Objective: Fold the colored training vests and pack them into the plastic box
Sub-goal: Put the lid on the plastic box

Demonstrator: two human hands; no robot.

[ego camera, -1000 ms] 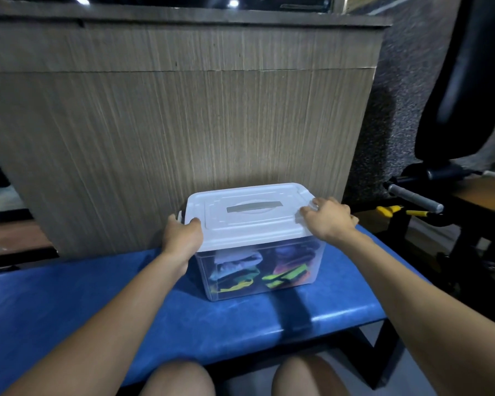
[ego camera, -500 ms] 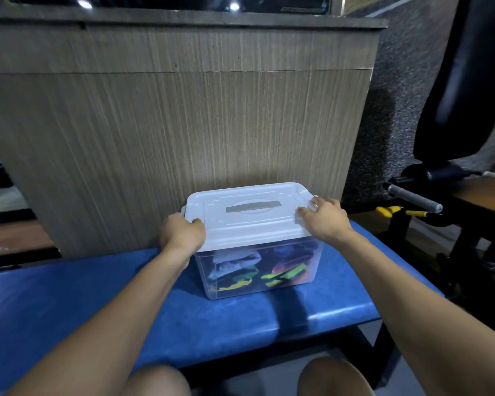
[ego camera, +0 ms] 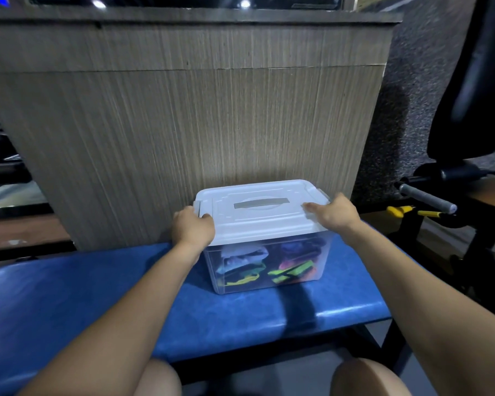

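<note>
Since a moment ago both hands have stayed on the white lid (ego camera: 257, 212) of the plastic box (ego camera: 269, 270), left hand (ego camera: 193, 228) fingers curled over its left edge, right hand (ego camera: 336, 211) fingers resting fairly flat at its right latch, so the vests (ego camera: 269, 267) appear packed and closing nearly complete.

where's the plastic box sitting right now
In the head view the plastic box stands mid-frame on the blue bench, just in front of the wood-grain panel, with the left hand and right hand on its lid's ends.

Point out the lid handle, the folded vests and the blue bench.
lid handle (ego camera: 261, 202), head view: middle of the grey strip.
folded vests (ego camera: 293, 270), head view: yellow-green fold behind the clear wall.
blue bench (ego camera: 69, 295), head view: bare padding.
</note>
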